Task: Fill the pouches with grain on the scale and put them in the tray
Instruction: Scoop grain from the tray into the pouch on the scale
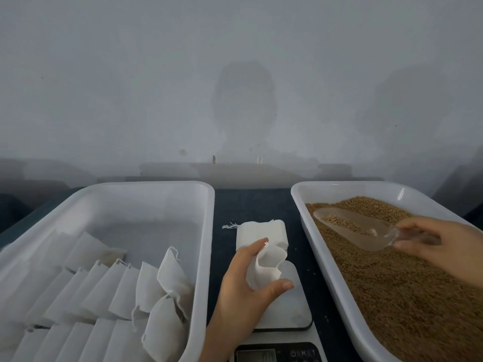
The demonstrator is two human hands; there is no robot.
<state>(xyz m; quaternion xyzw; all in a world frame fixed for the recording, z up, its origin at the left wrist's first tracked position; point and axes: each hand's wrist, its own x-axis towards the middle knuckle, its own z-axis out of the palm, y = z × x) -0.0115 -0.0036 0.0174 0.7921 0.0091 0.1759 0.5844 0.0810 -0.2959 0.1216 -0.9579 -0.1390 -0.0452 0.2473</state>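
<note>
the white pouch [266, 267] in play sits with its mouth spread wide, just above the platform of the scale [295, 307]; whether its bottom touches the platform cannot be told. the left hand [243, 291] holds it, fingers and thumb curled round its sides. behind the scale a flat stack of empty pouches [258, 229] lies on the dark table [251, 202], loose threads trailing off its left corner. to the right, the right hand [439, 239] grips the handle of a clear plastic scoop [358, 228] that carries a little grain and hangs over the brown grain [392, 288] filling the right tray [298, 194]. on the other side of the scale, the left tray [206, 231] holds rows of white pouches [104, 288] overlapping one another, with two crumpled ones nearest its right wall. the scale's display sits at the bottom edge, too blurred to read
</note>
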